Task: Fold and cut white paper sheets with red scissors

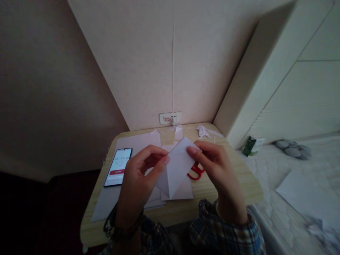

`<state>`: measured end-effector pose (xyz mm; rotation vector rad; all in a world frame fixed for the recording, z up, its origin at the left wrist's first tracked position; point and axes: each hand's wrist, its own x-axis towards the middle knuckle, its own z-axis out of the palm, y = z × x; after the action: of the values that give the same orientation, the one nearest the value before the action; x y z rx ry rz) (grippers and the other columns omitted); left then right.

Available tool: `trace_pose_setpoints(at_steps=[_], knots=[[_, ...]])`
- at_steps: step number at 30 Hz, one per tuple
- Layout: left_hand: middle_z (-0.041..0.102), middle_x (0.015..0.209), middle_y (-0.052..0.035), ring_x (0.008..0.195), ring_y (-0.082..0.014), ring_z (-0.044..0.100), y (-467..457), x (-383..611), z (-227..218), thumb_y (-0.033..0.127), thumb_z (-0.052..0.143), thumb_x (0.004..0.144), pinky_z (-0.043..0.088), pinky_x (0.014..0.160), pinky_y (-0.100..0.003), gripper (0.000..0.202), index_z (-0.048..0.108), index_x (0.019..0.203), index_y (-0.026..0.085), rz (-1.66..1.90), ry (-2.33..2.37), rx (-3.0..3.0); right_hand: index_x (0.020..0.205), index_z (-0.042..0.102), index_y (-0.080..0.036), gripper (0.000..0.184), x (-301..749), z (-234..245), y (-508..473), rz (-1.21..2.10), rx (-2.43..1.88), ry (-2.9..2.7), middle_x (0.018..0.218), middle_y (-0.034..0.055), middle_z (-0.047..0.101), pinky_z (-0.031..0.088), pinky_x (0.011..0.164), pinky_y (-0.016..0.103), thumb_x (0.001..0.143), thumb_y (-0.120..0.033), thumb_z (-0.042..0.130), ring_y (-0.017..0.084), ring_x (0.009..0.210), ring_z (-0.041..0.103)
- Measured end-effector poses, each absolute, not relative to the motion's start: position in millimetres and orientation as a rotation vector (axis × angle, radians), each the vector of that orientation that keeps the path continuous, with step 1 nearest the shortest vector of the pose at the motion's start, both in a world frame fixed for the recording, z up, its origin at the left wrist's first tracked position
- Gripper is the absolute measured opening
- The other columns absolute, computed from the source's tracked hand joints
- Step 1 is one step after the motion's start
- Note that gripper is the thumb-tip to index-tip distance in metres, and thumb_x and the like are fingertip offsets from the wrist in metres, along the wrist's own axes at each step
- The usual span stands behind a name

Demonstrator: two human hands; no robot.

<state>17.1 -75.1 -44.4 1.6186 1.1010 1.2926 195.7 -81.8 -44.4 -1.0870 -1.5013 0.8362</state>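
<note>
A white folded sheet of paper (179,166), creased and turned with one corner up, is held above the small table between both hands. My left hand (145,173) pinches its left edge between thumb and fingers. On the upper right corner, my right hand (212,161) presses its thumb against the front, fingers behind. Underneath lie more white sheets (186,193). Red scissors handles (196,173) show just below the paper's right edge, their blades hidden. A lit phone (118,168) with a running timer display rests left of my left hand.
The wooden table (239,177) stands against the wall under a socket (170,118). Paper scraps and a folded paper figure (202,131) lie along its back edge. On the bed at right are a small green-and-white box (252,146), a grey item (292,148) and white paper (305,194).
</note>
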Motion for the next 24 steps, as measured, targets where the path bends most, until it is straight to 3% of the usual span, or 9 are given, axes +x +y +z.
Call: trace_pose_setpoints(at_steps=[5,9,12,19,24], knots=[[0.073,0.087,0.0027,0.080,-0.0141,0.070,-77,21,-39,0.015,0.071,0.073,0.056,0.069,-0.020,0.020,0.068,0.089,0.024,1.255,1.109,1.692,0.064,0.061,-0.019,0.029,193,-44,-84,0.849,-1.047,-1.366,0.056,-0.0039,0.052,0.034,0.047,0.023,0.090,-0.031,0.059,0.011,0.053,0.048],[0.070,0.073,0.0040,0.064,-0.0126,0.065,-74,22,-42,0.020,0.071,0.075,0.051,0.053,-0.018,0.006,0.068,0.080,0.023,1.372,1.193,1.637,0.066,0.062,-0.019,0.025,197,-43,-82,0.932,-1.023,-1.397,0.062,-0.0022,0.058,0.039,0.051,0.023,0.088,-0.030,0.061,0.012,0.059,0.054],[0.067,0.065,0.0049,0.054,-0.0107,0.059,-70,21,-47,0.022,0.070,0.076,0.045,0.045,-0.017,0.003,0.068,0.074,0.022,1.428,1.199,1.518,0.067,0.061,-0.019,0.021,201,-43,-80,0.948,-1.002,-1.402,0.061,-0.0033,0.057,0.036,0.048,0.022,0.086,-0.028,0.063,0.010,0.055,0.050],[0.062,0.056,0.0055,0.052,-0.0108,0.055,-69,24,-47,0.022,0.065,0.079,0.042,0.045,-0.019,0.016,0.066,0.063,0.022,1.440,1.230,1.554,0.064,0.058,-0.019,0.025,203,-46,-77,0.918,-1.018,-1.407,0.057,-0.0042,0.054,0.034,0.047,0.022,0.087,-0.026,0.062,0.010,0.053,0.047],[0.071,0.065,0.0038,0.059,-0.0141,0.063,-69,20,-46,0.021,0.068,0.076,0.049,0.054,-0.023,0.007,0.071,0.070,0.022,1.334,1.294,1.715,0.066,0.060,-0.019,0.023,205,-45,-79,0.921,-1.064,-1.485,0.059,-0.0031,0.057,0.036,0.049,0.024,0.088,-0.028,0.060,0.011,0.056,0.052]])
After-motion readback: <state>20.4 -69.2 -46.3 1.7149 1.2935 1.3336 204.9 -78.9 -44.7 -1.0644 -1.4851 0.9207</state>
